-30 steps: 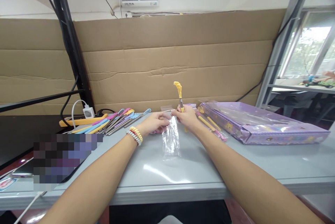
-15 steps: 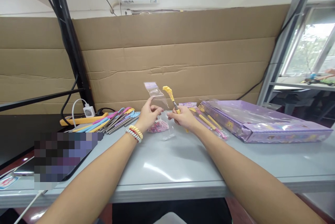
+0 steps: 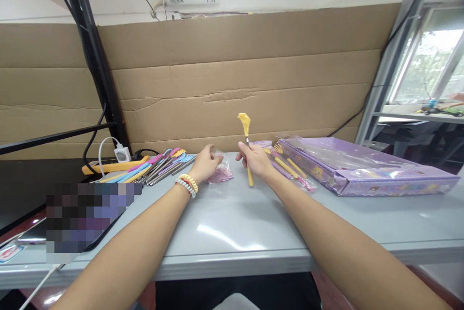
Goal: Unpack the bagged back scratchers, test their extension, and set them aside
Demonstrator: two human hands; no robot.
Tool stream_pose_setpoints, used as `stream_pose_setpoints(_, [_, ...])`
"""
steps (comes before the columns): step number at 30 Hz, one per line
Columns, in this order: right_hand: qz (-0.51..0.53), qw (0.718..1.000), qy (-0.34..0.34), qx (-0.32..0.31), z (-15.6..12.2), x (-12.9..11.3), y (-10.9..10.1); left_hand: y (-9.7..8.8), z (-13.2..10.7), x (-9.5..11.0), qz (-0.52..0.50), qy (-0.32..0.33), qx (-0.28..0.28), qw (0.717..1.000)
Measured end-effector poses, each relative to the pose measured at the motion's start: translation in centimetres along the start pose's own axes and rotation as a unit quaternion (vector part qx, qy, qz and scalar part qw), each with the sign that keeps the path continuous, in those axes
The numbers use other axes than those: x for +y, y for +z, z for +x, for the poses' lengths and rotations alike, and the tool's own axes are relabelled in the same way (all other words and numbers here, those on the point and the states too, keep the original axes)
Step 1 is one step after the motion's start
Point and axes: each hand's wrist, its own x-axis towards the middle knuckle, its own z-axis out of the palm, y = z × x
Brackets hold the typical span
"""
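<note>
My right hand (image 3: 254, 159) is closed around a yellow back scratcher (image 3: 245, 125) with a ribbed metal neck. The tool stands nearly upright, its claw head above the fist and the yellow handle (image 3: 250, 177) below. Beside a pile of small pink printed packets (image 3: 221, 173), my left hand (image 3: 205, 164) is low over the table with bent fingers. A clear plastic bag (image 3: 222, 156) lies at its fingertips, which appear to pinch it. The hand hides part of the bag.
Several colourful back scratchers (image 3: 163, 167) lie in a heap at the left. Bagged yellow ones (image 3: 288, 165) rest by a purple display box (image 3: 362, 167) on the right. A white plug adapter (image 3: 122, 154) and a blurred-out device (image 3: 90, 218) are farther left. Cardboard (image 3: 253, 73) stands behind.
The clear bag, held up in my left hand before, is now down on the table. My right hand has turned the back scratcher more upright and away from the bag.
</note>
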Motion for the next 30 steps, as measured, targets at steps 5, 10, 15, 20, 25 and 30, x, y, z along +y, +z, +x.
stream_pose_setpoints(5, [0.02, 0.998, -0.043, 0.034, 0.0, -0.2, -0.1, 0.1, 0.0, -0.8, 0.176, 0.029, -0.04, 0.983])
stream_pose_setpoints(10, [0.043, 0.999, -0.024, 0.01, 0.0, -0.4, -0.1, 0.2, -0.2, -0.6, 0.236, 0.031, -0.038, 0.971])
stream_pose_setpoints(15, [0.047, 0.998, -0.018, -0.029, -0.1, -0.4, 0.1, 0.1, -0.3, -0.3, 0.248, 0.068, -0.06, 0.964])
stream_pose_setpoints(20, [-0.021, 0.999, -0.003, -0.035, 0.0, -0.1, -0.1, 0.1, -0.4, -0.5, 0.289, 0.081, -0.131, 0.945])
stream_pose_setpoints(25, [-0.133, 0.973, 0.002, -0.19, -0.9, -0.4, 0.1, 0.0, -0.6, -0.3, 0.301, 0.081, -0.187, 0.932])
stream_pose_setpoints(30, [-0.292, 0.906, -0.021, -0.305, -1.6, -0.9, 0.3, -0.1, -1.1, 0.8, 0.322, 0.054, -0.229, 0.917])
